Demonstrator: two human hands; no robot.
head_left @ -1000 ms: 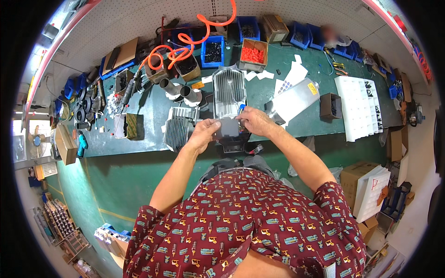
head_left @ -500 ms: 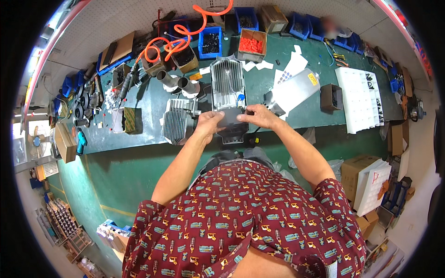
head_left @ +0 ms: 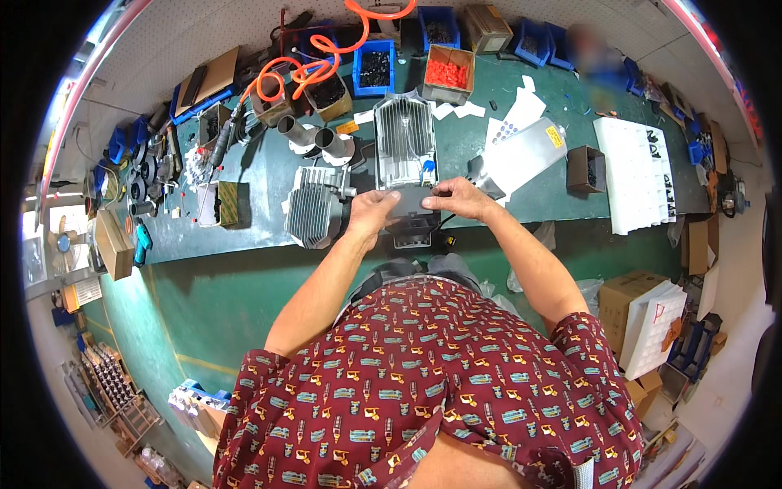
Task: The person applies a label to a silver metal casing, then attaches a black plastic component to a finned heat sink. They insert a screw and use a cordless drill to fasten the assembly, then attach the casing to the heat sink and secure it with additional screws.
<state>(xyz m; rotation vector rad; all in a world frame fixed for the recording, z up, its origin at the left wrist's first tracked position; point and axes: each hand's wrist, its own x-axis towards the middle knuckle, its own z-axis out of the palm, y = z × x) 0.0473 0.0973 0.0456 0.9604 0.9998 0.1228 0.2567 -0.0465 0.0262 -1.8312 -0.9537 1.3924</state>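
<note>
Dark grey and flat, one plate is sitting between our two hands at the front edge of a green workbench. With our left hand we are pinching its left side, thumb lying on the upper face; with our right hand we are pinching the opposite side, thumb also on top. Both grips are nearly closed, only the plate's thickness parting thumb from fingers, though we are not seeing how far the fingertips are reaching underneath.

Two finned metal pieces are sharing the bench: one grey housing is lying straight beyond the plate, a small blue piece showing near its lower right corner, and a second finned block is resting just beside our left hand. Two metal tubes are standing behind that block, one at the left and one at the right. To the right, we are counting one silver case bearing a yellow label and one white tray. Matte and roughly rectangular, the plate is appearing plain on top, its near edge lying above a black part.
</note>
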